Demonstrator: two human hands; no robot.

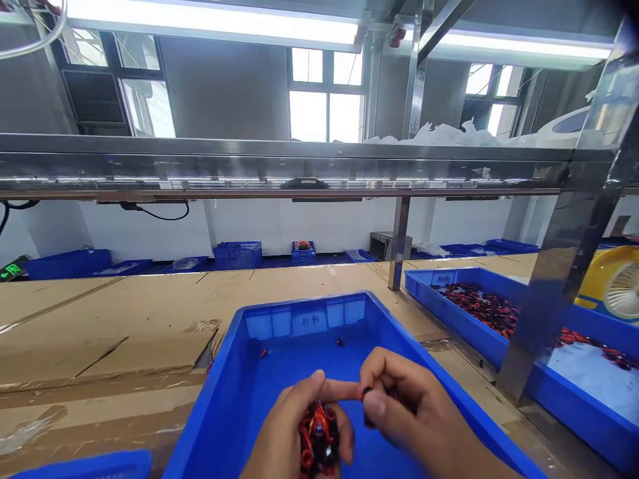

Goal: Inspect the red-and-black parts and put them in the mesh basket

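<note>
My left hand (294, 419) is wrapped round a red and black plastic toy that looks like a small car (319, 436); its lower end runs out of the picture. My right hand (409, 406) pinches a small black and red part (368, 404) between thumb and fingers, right by the tip of my left index finger. Both hands are over a blue tray (304, 352). On its floor, towards the far end, lie two little loose parts, a red one (264, 353) and a dark one (340, 342).
A second blue tray (429, 286) at right holds many red and black parts (482, 309). A metal post (544, 266) stands before it, with a yellow fan (612, 283) beyond. A metal shelf (239, 166) crosses overhead. Cardboard (124, 319) covers the table; another blue tray edge (90, 466) shows lower left.
</note>
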